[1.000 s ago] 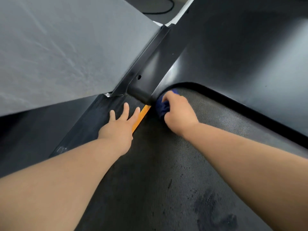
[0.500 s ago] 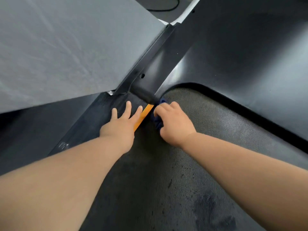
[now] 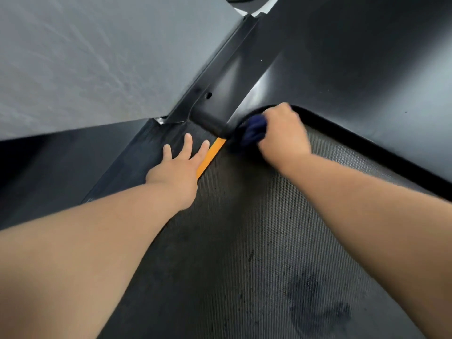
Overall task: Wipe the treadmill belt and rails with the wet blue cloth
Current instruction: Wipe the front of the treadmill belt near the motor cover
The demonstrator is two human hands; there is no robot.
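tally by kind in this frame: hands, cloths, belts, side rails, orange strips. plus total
Hands: 2, the left hand flat on the rail, the right hand gripping the cloth
Blue cloth: 1
Treadmill belt: 1
Side rail: 1 in view
Orange strip: 1
Total: 6

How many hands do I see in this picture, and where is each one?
2. The left hand lies flat on the side rail beside the orange strip. The right hand grips the blue cloth at the front corner of the belt.
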